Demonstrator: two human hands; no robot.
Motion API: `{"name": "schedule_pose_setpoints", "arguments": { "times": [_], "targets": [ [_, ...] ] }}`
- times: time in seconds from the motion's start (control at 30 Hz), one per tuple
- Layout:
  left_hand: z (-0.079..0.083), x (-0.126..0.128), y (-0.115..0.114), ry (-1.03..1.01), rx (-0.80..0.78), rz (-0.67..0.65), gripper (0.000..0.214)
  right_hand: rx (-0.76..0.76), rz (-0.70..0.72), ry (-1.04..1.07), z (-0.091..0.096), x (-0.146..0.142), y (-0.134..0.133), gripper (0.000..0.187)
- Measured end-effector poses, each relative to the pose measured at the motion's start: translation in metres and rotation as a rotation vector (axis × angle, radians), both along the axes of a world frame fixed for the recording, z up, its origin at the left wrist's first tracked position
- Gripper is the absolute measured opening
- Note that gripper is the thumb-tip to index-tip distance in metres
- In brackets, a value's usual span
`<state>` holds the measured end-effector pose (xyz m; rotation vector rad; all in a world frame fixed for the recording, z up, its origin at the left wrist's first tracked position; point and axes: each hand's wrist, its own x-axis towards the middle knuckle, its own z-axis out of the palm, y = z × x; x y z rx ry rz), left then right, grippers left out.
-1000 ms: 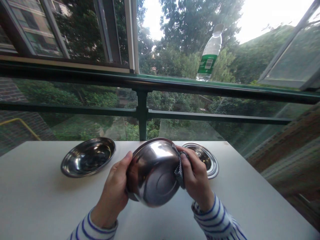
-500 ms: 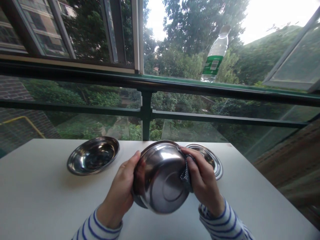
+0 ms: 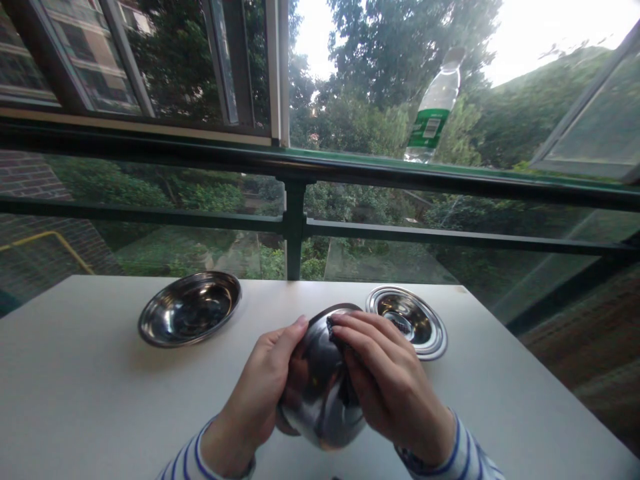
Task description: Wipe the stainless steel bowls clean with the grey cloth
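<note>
My left hand [image 3: 260,390] grips the rim side of a shiny steel bowl [image 3: 320,393], thumb along its outer wall. The bowl is tilted, its outside turned toward me, above the white table [image 3: 90,400]. My right hand [image 3: 395,377] presses a dark patterned cloth [image 3: 345,353] against the bowl's outer surface, fingers bent over it. Much of the cloth and the bowl's base is hidden under that hand.
A wide steel basin [image 3: 190,310] rests on the table at the back left. At the back right is a smaller steel dish [image 3: 435,333] with a broad rim. Behind the table runs a green railing [image 3: 295,227]; a plastic bottle [image 3: 430,120] stands on the ledge.
My right hand with the cloth has moved left and over the bowl's outer face. The bowl has dropped slightly and turned, so more of the dish at the right shows.
</note>
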<state>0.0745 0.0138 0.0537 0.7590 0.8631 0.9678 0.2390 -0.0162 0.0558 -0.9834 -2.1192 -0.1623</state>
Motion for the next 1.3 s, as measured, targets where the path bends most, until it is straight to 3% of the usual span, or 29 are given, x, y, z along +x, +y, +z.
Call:
{"name": "schedule_pose_setpoints", "arguments": {
  "times": [0.2,0.5,0.73,0.87,0.97,1.07,1.3],
  "targets": [
    [-0.002,0.001,0.001,-0.015,0.001,0.025,0.028,0.127,0.018,-0.084,0.000,-0.018,-0.004,0.030],
    [-0.005,-0.005,0.007,-0.021,0.014,0.188,0.026,0.299,0.103,-0.279,-0.014,-0.034,-0.005,0.029],
    [0.006,-0.012,0.022,-0.156,-0.120,0.437,0.018,0.332,0.183,-0.358,-0.019,-0.039,-0.002,0.024],
    [0.004,-0.017,0.035,-0.294,-0.221,0.438,0.026,0.309,0.166,-0.300,-0.022,-0.028,0.004,0.022],
    [-0.003,-0.021,0.040,-0.319,-0.263,0.421,0.029,0.230,0.019,-0.155,-0.022,-0.011,0.010,0.028],
    [-0.008,-0.021,0.040,-0.341,-0.233,0.493,0.025,0.177,-0.084,0.058,-0.019,0.005,0.013,0.038],
    [-0.008,-0.015,0.034,-0.364,-0.159,0.534,0.026,0.169,-0.067,0.236,-0.022,0.000,0.012,0.045]
  ]
}}
